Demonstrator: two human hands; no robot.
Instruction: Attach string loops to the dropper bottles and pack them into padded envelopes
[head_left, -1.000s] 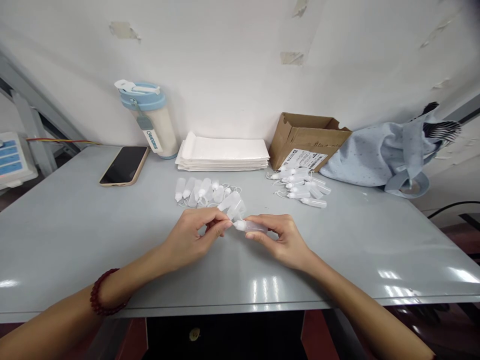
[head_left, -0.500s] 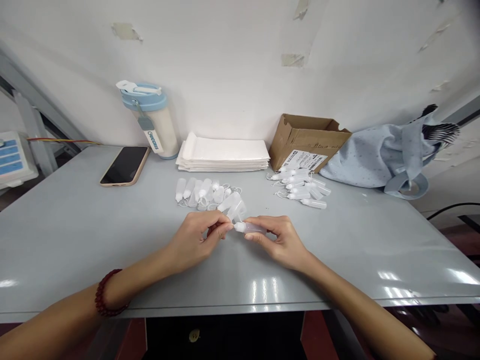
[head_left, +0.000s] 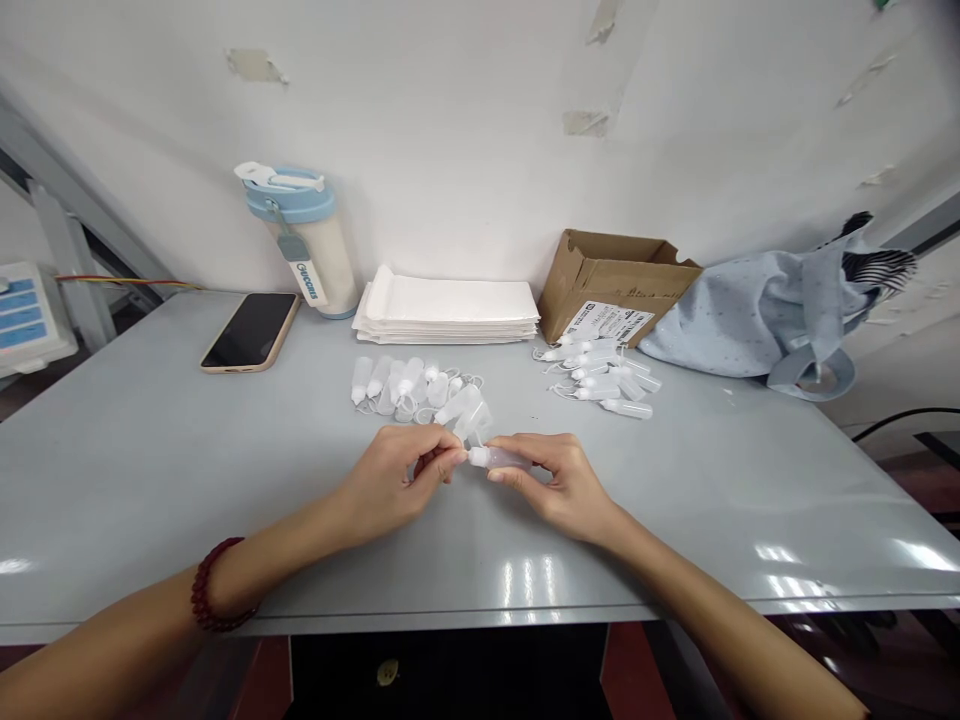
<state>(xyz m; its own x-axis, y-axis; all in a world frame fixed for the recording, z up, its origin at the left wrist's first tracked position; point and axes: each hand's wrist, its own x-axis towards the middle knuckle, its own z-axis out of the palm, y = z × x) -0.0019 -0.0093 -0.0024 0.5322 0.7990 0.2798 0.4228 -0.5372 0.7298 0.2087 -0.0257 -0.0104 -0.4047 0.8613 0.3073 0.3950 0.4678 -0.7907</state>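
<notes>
A small translucent squeeze bottle (head_left: 504, 457) lies sideways between my hands, its white nozzle end pointing left. My right hand (head_left: 561, 480) grips the bottle body between thumb and fingers. At the nozzle tip, my left hand (head_left: 401, 480) is closed in a pinch; the fingertips cover the small cap there. Just beyond my fingers, a pile of similar bottles (head_left: 409, 380) with looped cap straps lies on the table. Farther right is a second group of these bottles (head_left: 596, 368), lying in front of a cardboard box.
Along the wall stand a tumbler (head_left: 315, 250) with a blue lid, a stack of white envelopes (head_left: 450, 305), the open cardboard box (head_left: 611, 285) and a light blue cloth bag (head_left: 742, 310). A phone (head_left: 251, 330) rests at the left of the grey table (head_left: 187, 470).
My hands stay in nearly the same place on the bottle. Only a very slight shift of the fingers shows.
</notes>
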